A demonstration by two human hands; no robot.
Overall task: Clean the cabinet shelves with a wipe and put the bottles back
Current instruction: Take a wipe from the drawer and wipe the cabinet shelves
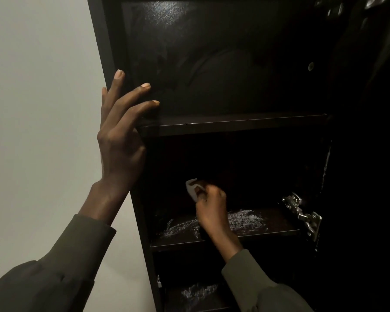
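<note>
A small white wipe (pixel 192 189) is held bunched in the curled fingers of the right hand (pixel 209 207), inside the dark cabinet's second compartment, and only its upper left corner is seen past the fingertips. The wipe is carried above the middle shelf (pixel 277 224), apart from the board as far as can be judged, though the dimness leaves the gap uncertain. The relation that matters lies below those fingers: two pale smeared patches are spread along the shelf's long axis, one patch (pixel 180 228) just below and to the left of the knuckles, the other patch (pixel 245 219) below and to the right of the wrist. A downward move onto the board and then a sideways stroke along that axis is judged to be called for. The left hand (pixel 119 140) is laid flat with straight, spread fingers against the cabinet's left side panel (pixel 101 41) at the end of the upper shelf (pixel 234 123), nothing being held; the right hand is much the nearer to the smears. A further smear (pixel 198 291) is seen on the lowest shelf, well below the fingers. A metal hinge (pixel 302 212) is fixed to the right. No bottles are in view.
</note>
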